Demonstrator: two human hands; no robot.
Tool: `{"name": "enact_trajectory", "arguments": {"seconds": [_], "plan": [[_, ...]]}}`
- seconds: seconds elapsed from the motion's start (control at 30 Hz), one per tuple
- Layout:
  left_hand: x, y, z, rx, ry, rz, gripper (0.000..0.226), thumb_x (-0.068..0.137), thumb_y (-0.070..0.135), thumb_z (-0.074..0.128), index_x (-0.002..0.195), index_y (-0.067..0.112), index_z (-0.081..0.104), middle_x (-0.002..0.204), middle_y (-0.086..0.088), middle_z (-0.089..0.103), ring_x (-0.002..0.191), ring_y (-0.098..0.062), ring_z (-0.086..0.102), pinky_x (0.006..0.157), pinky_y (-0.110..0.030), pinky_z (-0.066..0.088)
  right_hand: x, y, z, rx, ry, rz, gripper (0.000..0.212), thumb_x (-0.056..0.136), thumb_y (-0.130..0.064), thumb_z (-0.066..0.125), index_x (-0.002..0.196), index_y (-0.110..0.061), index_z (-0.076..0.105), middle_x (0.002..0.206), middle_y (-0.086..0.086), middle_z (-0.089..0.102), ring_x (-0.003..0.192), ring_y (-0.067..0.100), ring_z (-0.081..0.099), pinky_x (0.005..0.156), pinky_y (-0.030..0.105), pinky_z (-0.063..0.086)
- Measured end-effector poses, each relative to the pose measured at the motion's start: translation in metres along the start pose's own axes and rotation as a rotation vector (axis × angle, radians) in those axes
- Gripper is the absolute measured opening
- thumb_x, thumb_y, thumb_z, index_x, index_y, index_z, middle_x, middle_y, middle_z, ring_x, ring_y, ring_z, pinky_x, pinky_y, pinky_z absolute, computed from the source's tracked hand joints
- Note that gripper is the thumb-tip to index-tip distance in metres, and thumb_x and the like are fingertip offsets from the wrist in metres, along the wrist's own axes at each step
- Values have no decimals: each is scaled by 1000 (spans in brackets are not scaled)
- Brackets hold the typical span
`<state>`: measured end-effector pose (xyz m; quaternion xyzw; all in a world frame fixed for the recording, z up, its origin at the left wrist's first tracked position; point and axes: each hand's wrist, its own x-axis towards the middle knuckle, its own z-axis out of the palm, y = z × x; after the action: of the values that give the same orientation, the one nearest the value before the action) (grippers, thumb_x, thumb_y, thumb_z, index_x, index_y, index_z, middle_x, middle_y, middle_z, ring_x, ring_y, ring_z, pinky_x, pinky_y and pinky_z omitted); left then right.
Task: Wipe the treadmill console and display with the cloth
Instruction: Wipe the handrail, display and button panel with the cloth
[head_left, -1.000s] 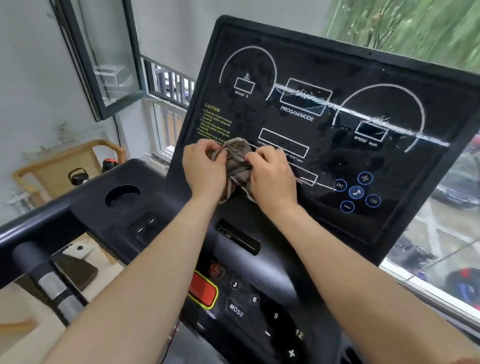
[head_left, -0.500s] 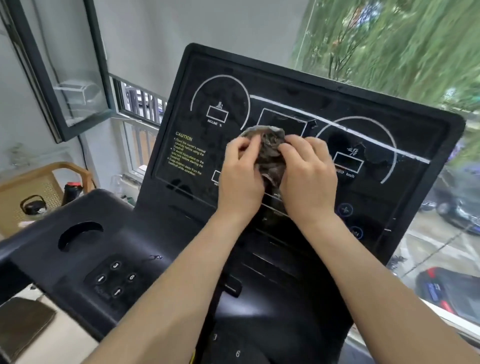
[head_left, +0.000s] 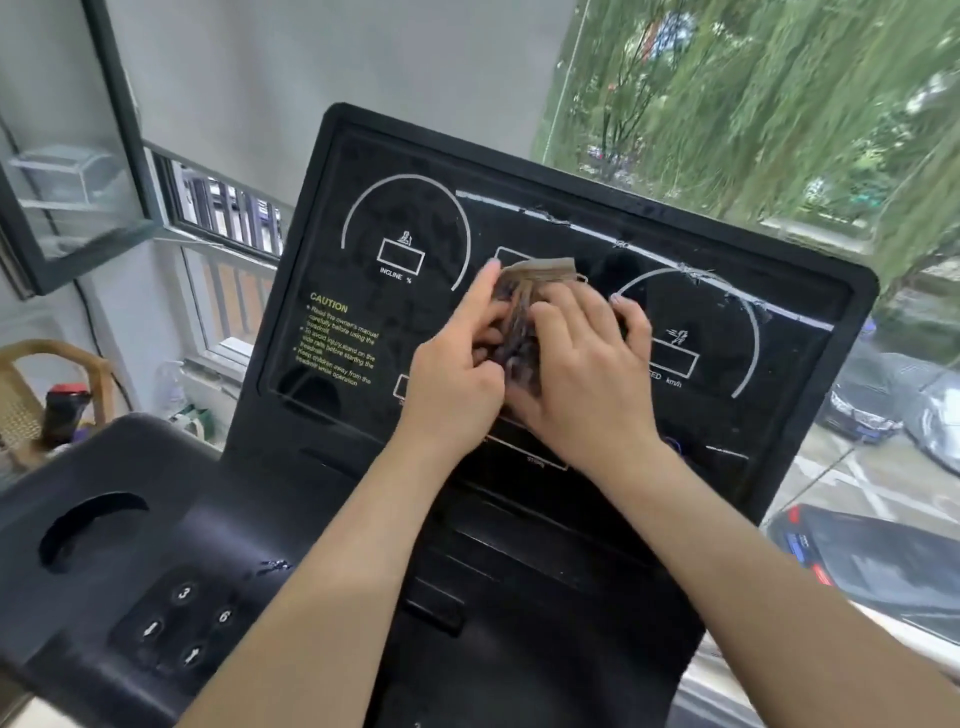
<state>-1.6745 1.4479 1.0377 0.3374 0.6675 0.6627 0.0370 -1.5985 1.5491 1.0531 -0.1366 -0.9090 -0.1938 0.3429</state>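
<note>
The treadmill's black display panel (head_left: 415, 322) stands upright ahead of me, with white gauge arcs and a yellow caution text. A bunched brown-grey cloth (head_left: 535, 275) lies against the panel's middle. My left hand (head_left: 457, 379) holds the cloth's left side, its index finger stretched up along the cloth. Beside it, my right hand (head_left: 582, 374) covers the cloth's right side, its fingers bent over the cloth and pressing it to the panel. Most of the cloth is hidden under both hands. The lower console (head_left: 322, 519) slopes toward me below my forearms.
A cup recess (head_left: 88, 525) and a small keypad (head_left: 182, 623) sit on the console's left wing. A wicker chair (head_left: 31, 395) with a dark bottle stands at far left. An open window frame (head_left: 78, 156) hangs at upper left. Large glass with trees and parked cars lies behind the panel.
Both hands carried the cloth from the panel's lower left up to its middle. My view has tilted up, so the lower buttons have dropped out of sight.
</note>
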Motion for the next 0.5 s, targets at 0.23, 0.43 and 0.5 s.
{"name": "enact_trajectory", "arguments": {"seconds": [0.23, 0.43, 0.5], "plan": [[-16, -4, 1, 340, -91, 269, 76, 75, -12, 46, 141, 24, 49, 150, 8, 40, 140, -7, 27, 105, -1, 11, 15, 69, -21, 24, 299, 357, 39, 84, -23, 45, 118, -6, 49, 122, 20, 56, 104, 41, 51, 88, 48, 41], [-21, -65, -55, 531, 143, 73, 45, 76, -7, 52, 114, 12, 66, 140, 1, 51, 125, -19, 42, 97, -10, 26, 8, -70, 46, 87, 68, 43, 52, 88, -28, 51, 138, -12, 48, 152, 11, 38, 138, 32, 34, 103, 45, 32], [-28, -84, -74, 600, 202, -4, 29, 75, -5, 56, 98, 8, 66, 126, -7, 54, 111, -26, 48, 88, -19, 30, -10, -100, 63, 67, -25, -137, 52, 94, -30, 50, 142, -13, 43, 154, 10, 35, 141, 27, 32, 107, 41, 30]]}}
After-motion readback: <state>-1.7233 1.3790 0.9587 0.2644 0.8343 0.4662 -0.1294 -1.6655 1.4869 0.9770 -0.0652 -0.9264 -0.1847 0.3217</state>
